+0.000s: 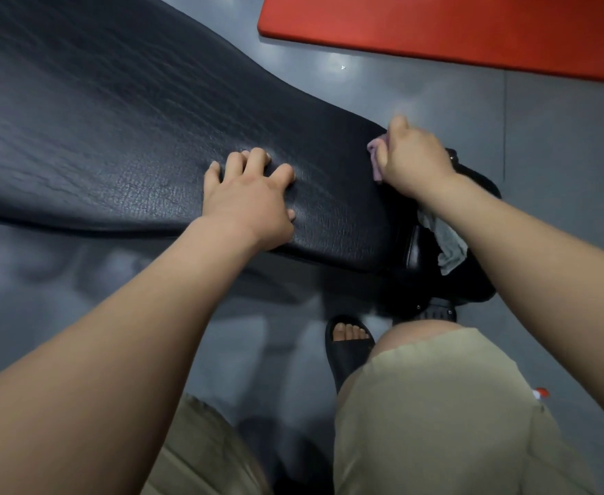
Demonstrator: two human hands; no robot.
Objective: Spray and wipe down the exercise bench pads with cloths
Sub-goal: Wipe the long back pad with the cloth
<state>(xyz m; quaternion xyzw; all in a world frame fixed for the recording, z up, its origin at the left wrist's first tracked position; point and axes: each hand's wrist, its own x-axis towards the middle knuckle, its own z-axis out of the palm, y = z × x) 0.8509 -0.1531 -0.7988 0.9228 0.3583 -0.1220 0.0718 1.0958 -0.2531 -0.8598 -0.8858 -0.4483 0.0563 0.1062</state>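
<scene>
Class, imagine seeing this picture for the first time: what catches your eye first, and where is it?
The black bench pad fills the upper left, with a red mat at top right. The left hand rests on the pad, while the right hand grips a purple cloth at its right end.
</scene>
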